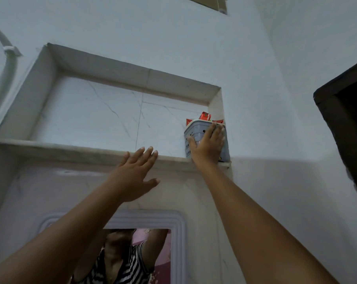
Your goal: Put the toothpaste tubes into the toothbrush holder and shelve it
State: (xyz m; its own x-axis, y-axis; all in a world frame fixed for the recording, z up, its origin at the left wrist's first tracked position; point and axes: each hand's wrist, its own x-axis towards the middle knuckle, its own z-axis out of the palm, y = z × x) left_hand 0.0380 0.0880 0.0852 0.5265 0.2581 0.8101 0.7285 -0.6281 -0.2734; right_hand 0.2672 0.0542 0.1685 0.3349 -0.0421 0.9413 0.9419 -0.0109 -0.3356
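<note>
A grey perforated toothbrush holder [194, 132] stands on the marble ledge of a wall niche [71, 148], tucked into its right corner. Red toothpaste tubes [205, 116] stick up out of its top. My right hand [207, 146] lies flat against the holder's front, fingers spread and pointing up, thumb on its left side. My left hand [135, 177] is raised below the ledge to the left, fingers apart, fingertips at the ledge's front edge, holding nothing.
The niche is lined with white marble. A framed mirror [179, 232] hangs below and reflects a person in a striped top. A white pipe [8, 64] runs at the left, a dark door frame [341, 124] at the right.
</note>
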